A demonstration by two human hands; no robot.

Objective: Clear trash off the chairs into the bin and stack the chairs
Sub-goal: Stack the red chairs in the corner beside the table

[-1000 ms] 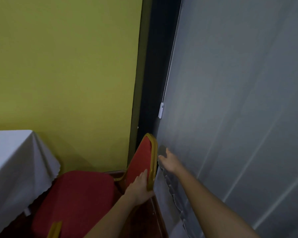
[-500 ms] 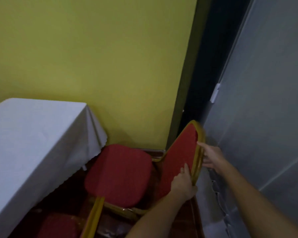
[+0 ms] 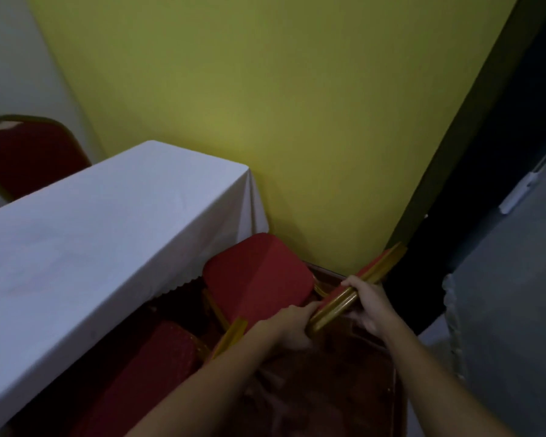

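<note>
Hands, left (image 3: 292,326) and right (image 3: 371,305), both clamped on red chair (image 3: 259,279) gold backrest frame; no bin visible.

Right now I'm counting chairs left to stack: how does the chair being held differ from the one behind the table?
The held chair stands by the yellow wall, both hands gripping its backrest; the far chair is untouched. The held chair's seat shows; the table hides the far chair's. Both are red with gold frames.
</note>
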